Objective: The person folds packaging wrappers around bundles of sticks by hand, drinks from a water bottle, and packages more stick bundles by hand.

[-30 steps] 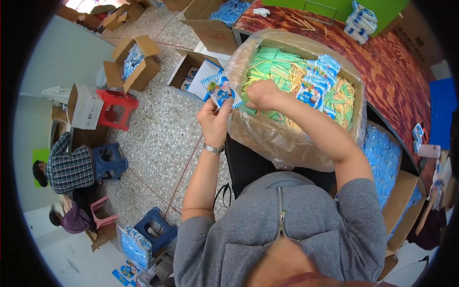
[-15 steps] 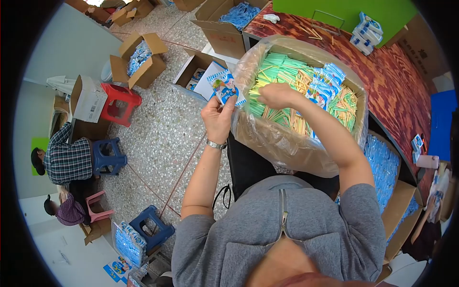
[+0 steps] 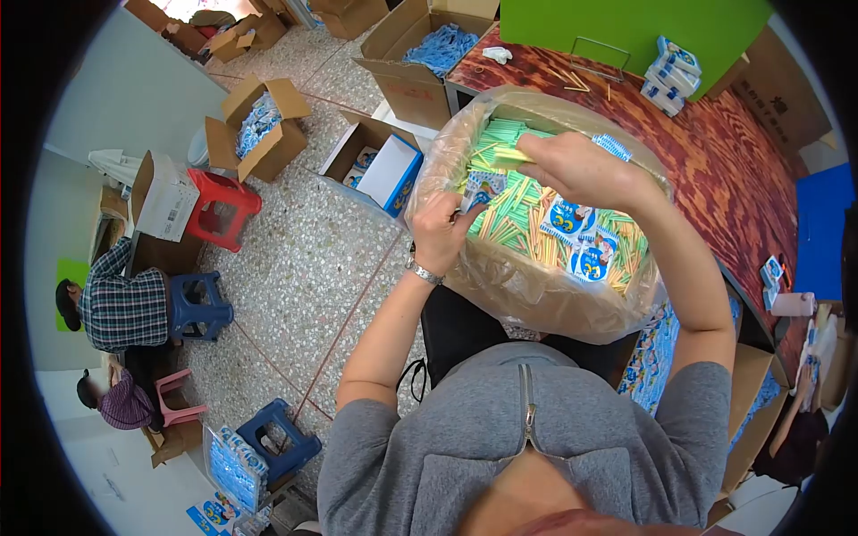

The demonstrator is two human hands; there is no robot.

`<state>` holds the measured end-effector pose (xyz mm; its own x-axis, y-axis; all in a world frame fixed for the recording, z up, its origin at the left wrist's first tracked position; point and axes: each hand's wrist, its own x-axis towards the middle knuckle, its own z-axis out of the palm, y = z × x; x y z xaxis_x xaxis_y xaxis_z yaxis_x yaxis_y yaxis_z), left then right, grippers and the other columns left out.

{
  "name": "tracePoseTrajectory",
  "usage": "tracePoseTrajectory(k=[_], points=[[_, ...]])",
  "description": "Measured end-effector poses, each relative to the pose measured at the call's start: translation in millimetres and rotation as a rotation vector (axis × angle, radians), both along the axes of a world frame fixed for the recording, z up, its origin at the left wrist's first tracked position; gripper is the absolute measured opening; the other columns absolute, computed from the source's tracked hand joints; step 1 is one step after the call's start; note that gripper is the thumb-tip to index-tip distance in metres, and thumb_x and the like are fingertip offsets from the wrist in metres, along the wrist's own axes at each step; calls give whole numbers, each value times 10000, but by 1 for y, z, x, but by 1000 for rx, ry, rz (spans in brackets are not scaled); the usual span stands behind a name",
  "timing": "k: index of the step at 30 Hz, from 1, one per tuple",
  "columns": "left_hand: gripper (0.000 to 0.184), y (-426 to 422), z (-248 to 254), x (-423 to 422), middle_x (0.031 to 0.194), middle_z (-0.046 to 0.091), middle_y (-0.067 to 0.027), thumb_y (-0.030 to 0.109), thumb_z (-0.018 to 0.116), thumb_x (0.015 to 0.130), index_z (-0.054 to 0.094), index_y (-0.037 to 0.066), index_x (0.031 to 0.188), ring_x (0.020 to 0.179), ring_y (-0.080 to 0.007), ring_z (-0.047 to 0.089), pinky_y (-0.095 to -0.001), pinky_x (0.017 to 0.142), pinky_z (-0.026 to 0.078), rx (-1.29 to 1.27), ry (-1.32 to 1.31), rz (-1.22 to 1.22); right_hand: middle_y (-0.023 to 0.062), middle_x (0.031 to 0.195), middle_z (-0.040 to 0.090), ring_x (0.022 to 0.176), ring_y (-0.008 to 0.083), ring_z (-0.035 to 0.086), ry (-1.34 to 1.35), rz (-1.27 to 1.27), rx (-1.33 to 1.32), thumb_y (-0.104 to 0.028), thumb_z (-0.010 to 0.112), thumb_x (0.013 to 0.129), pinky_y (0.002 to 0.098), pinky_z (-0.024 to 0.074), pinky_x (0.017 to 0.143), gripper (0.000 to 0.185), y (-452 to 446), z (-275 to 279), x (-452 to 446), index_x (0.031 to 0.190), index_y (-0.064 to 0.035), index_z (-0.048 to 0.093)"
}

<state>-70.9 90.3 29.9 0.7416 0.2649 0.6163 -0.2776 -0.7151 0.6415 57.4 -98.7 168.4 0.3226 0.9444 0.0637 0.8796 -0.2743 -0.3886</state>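
Note:
A plastic-lined box [image 3: 527, 297] stands in front of me, full of green, yellow and orange sticks [image 3: 511, 211]. My left hand [image 3: 440, 234] is closed on a small blue-and-white packet [image 3: 483, 189] at the box's left side. Above the sticks, my right hand [image 3: 585, 168] pinches a small bunch of yellow-green sticks [image 3: 511, 154], up and to the right of that packet. Several printed packets [image 3: 592, 254] lie on the sticks below my right hand.
A patterned table [image 3: 706, 170] holds stacked packets [image 3: 672, 76]. Left are an open carton [image 3: 380, 168], another carton of packets [image 3: 259, 125], a red stool [image 3: 219, 210] and blue stools [image 3: 201, 306]. Two people [image 3: 125, 308] sit far left; another person's arm [image 3: 798, 402] shows at right.
My left hand has brought its packet down and right, over the box. My right hand has risen from the pile with sticks. The loose packets on the sticks lie differently.

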Motion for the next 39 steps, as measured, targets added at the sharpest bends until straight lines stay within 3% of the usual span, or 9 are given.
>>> tracePoseTrajectory(k=[9, 13, 16, 25, 28, 31, 34, 37, 39], points=[[238, -9, 11, 1, 688, 591, -103, 86, 816, 697, 605, 14, 779, 615, -258, 573, -355, 532, 459, 28, 13, 10, 211, 705, 592, 724, 417, 600, -67, -36, -189, -200, 528, 958, 496, 451, 641, 232, 2, 19, -6, 899, 13, 459], [275, -10, 3, 5, 630, 540, -95, 138, 830, 714, 584, 19, 743, 532, -215, 520, -328, 488, 414, -26, -50, 28, 206, 732, 621, 751, 395, 637, -108, -157, -258, -143, 525, 944, 480, 484, 636, 174, 4, 31, -13, 915, 19, 469], [275, -13, 3, 6, 629, 541, -93, 139, 829, 716, 583, 18, 739, 528, -214, 517, -331, 488, 411, -24, -49, 48, 201, 727, 627, 758, 377, 655, -254, -85, -186, -107, 528, 927, 469, 495, 620, 137, 2, 18, -17, 923, 15, 466], [220, -13, 9, 6, 717, 612, -101, 59, 806, 690, 620, 20, 800, 646, -268, 586, -356, 564, 467, 68, -83, 0, 201, 809, 661, 812, 365, 668, -159, 8, -427, -74, 559, 871, 462, 514, 683, 133, 6, 37, -14, 951, 32, 551], [242, -10, 3, 11, 709, 604, -92, 86, 822, 691, 603, 33, 776, 631, -262, 575, -351, 556, 449, 134, -161, -35, 190, 736, 631, 742, 371, 641, -216, 89, -475, -88, 531, 877, 466, 485, 637, 102, 4, 37, -3, 901, 10, 534], [235, -13, 3, 14, 739, 624, -98, 83, 819, 693, 614, 32, 796, 660, -270, 593, -355, 581, 464, 141, -156, -61, 191, 749, 640, 754, 365, 652, -274, 33, -559, -52, 536, 851, 454, 502, 657, 90, 8, 46, -12, 911, 10, 558], [229, -19, 4, 16, 752, 633, -101, 87, 816, 698, 622, 31, 807, 672, -274, 600, -355, 588, 468, 119, -131, -83, 194, 771, 646, 765, 373, 656, -326, -8, -605, -106, 598, 853, 447, 513, 671, 138, 14, 47, -20, 900, 15, 550], [214, -28, 8, 19, 766, 639, -108, 83, 801, 712, 637, 27, 838, 700, -285, 609, -362, 607, 477, 77, -81, -119, 172, 870, 670, 856, 342, 663, -284, -60, -459, -213, 693, 824, 437, 526, 713, 293, 9, 60, -23, 1006, -1, 606], [210, -32, 10, 19, 785, 644, -122, 74, 781, 730, 665, 25, 898, 730, -296, 620, -380, 643, 493, 3, -25, -145, 163, 906, 654, 878, 333, 651, -349, -52, -169, -251, 707, 813, 429, 523, 712, 362, -9, 54, -18, 1069, -31, 575]])
